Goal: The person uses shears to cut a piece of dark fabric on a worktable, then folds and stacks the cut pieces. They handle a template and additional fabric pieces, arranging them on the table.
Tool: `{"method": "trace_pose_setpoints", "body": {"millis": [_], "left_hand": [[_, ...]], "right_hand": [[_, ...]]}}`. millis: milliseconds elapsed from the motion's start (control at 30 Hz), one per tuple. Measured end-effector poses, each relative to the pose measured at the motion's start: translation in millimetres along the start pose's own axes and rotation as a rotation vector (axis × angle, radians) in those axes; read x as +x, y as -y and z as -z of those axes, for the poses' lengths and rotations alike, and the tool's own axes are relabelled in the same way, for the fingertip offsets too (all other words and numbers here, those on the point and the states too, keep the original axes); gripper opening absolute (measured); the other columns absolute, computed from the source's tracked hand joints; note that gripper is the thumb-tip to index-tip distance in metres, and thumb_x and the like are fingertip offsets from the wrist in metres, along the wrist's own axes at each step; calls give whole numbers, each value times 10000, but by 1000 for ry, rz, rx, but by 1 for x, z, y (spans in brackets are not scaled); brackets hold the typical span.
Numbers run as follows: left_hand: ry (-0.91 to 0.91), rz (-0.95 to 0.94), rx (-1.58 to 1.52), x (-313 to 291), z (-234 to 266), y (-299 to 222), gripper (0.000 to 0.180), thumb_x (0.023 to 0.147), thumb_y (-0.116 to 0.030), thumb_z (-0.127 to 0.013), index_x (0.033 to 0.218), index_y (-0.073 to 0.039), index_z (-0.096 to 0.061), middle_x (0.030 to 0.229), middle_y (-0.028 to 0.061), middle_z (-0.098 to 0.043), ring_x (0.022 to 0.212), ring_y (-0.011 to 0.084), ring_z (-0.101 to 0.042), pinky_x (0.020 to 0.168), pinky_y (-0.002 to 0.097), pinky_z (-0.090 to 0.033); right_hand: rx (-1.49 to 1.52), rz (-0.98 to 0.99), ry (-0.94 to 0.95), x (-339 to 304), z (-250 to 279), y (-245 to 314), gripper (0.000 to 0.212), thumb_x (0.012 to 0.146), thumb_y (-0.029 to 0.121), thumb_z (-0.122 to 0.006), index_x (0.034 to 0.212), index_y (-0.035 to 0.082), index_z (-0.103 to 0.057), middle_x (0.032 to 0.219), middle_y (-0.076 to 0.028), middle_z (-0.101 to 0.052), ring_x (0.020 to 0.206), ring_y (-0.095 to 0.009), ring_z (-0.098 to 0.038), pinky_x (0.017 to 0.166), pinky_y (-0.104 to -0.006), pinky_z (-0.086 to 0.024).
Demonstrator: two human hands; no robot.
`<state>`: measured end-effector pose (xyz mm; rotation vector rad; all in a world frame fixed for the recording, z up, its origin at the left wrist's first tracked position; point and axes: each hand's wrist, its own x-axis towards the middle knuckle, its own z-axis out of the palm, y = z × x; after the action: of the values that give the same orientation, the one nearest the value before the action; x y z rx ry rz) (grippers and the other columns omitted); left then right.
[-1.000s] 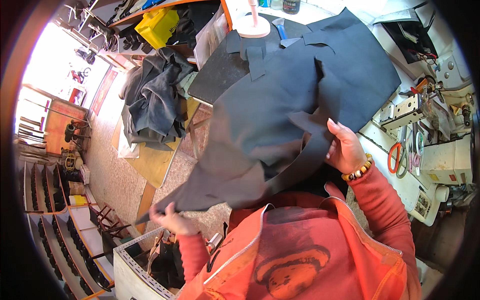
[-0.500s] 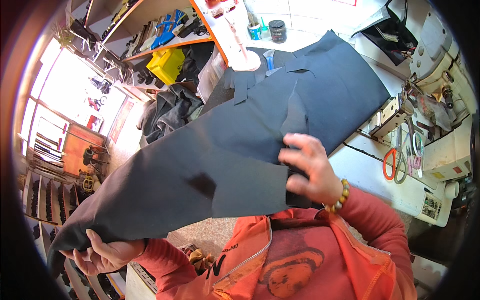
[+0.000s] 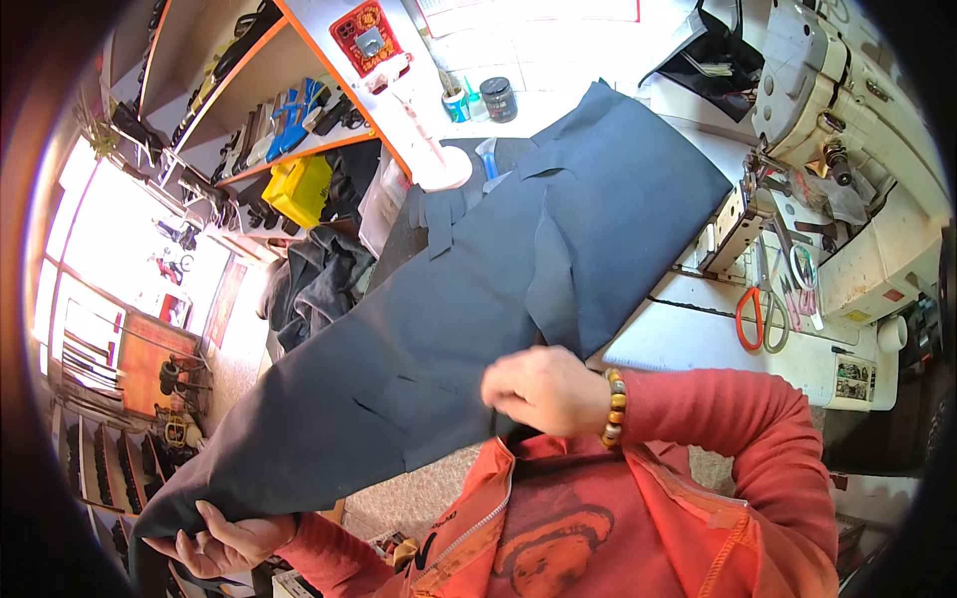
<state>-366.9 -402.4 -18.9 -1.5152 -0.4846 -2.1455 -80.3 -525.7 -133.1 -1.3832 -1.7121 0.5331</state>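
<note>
A large dark grey sheet of fabric-like material (image 3: 329,399) stretches from the lower left up across the white table, with several slits and cut-out openings in it. Its low left end is gripped by my left hand (image 3: 234,543), thumb on top and fingers underneath. My right hand (image 3: 548,391), a beaded bracelet (image 3: 614,407) at its wrist, has its fingers curled together on the near edge of the sheet in the middle. A narrow loose flap (image 3: 554,269) shows in a long opening just beyond that hand. Small dark offcuts (image 3: 437,221) lie beside the far edge.
On the right stand a sewing machine (image 3: 847,110) and orange-handled scissors (image 3: 750,319). A black jar (image 3: 498,100) and a blue-handled tool (image 3: 486,157) are at the back. Shelves of shoes (image 3: 239,145), a yellow box (image 3: 297,191) and piled dark cloth (image 3: 314,284) occupy the left.
My right hand has moved left and a little down, its spread fingers now drawn together. The raised near flap and dark gap have flattened to thin slits. The whole view has shifted.
</note>
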Motion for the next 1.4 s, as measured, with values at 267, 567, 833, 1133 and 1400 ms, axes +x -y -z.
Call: {"method": "trace_pose_setpoints", "body": {"millis": [267, 567, 833, 1133, 1400], "left_hand": [[96, -134, -95, 8, -25, -5, 282, 862, 19, -608, 1120, -27, -503, 1406, 297, -442, 1245, 436, -475, 1036, 448, -401], [819, -361, -545, -22, -145, -85, 159, 810, 39, -627, 941, -31, -569, 1374, 318, -446, 1105, 382, -585, 918, 424, -472], [1397, -394, -998, -143, -279, -207, 239, 747, -50, -620, 984, -83, -618, 1249, 188, -579, 939, 356, -645, 791, 448, -521], [1965, -113, -1272, -236, -284, -218, 562, 800, -128, -708, 1318, -75, -498, 1432, 192, -434, 1156, 394, -550, 941, 432, -486], [1809, -196, -872, -170, -312, -99, 566, 880, -287, -667, 1349, -32, -480, 1412, 222, -461, 1264, 384, -475, 1048, 418, -416]], "right_hand": [[-392, 613, -453, 103, -61, -35, 54, 789, 154, -582, 842, 156, -590, 820, 3, -542, 840, -194, -559, 984, -449, -391], [63, 351, -463, 82, -71, -91, 426, 766, 189, -759, 1139, 78, -587, 1144, -102, -566, 1126, -288, -528, 1025, -411, -398], [1309, 39, -1008, -7, 66, -148, 686, 961, 605, -460, 1381, 66, -398, 1319, -85, -463, 1208, -196, -478, 1071, -410, -353], [918, -493, -1317, -32, 97, -241, 189, 965, 277, -615, 1023, 102, -571, 909, -33, -606, 819, -138, -599, 716, -289, -505], [971, -440, -1488, -38, 121, -234, 189, 978, 215, -582, 1066, 54, -537, 926, -66, -619, 781, -141, -602, 679, -294, -518]]}}
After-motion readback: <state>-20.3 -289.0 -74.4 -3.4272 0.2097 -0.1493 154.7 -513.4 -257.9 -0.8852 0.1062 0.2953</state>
